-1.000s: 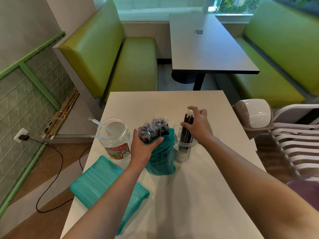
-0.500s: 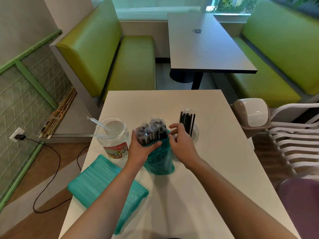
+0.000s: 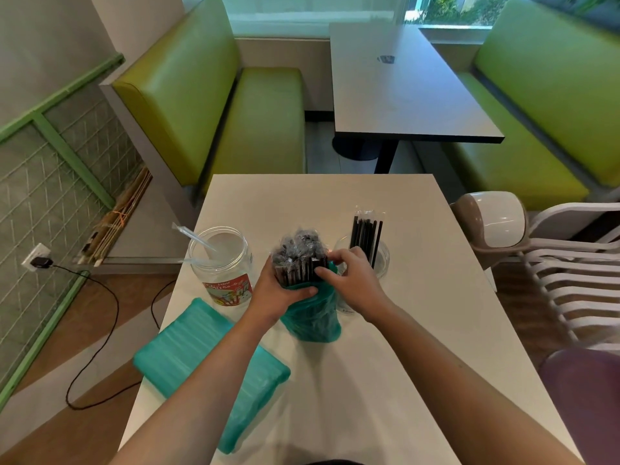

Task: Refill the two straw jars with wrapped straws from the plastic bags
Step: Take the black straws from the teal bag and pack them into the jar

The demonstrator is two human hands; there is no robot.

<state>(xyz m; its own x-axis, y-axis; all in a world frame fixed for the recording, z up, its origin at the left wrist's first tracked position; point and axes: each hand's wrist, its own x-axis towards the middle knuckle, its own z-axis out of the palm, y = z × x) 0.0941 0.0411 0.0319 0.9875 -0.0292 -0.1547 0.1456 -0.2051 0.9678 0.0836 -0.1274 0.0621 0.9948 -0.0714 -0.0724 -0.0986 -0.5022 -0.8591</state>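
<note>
Head view: left hand (image 3: 280, 290) fingers curl around the upright teal plastic bag (image 3: 310, 317) of black wrapped straws (image 3: 298, 260); right hand (image 3: 352, 280) fingers pinch straw tops at the bundle's 3 o'clock side.

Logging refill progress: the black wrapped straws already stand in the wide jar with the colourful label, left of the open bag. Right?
Not right. In the head view the black wrapped straws stand in the narrow clear jar, right of the open bag. The wide labelled jar holds only a couple of clear straws.
</note>
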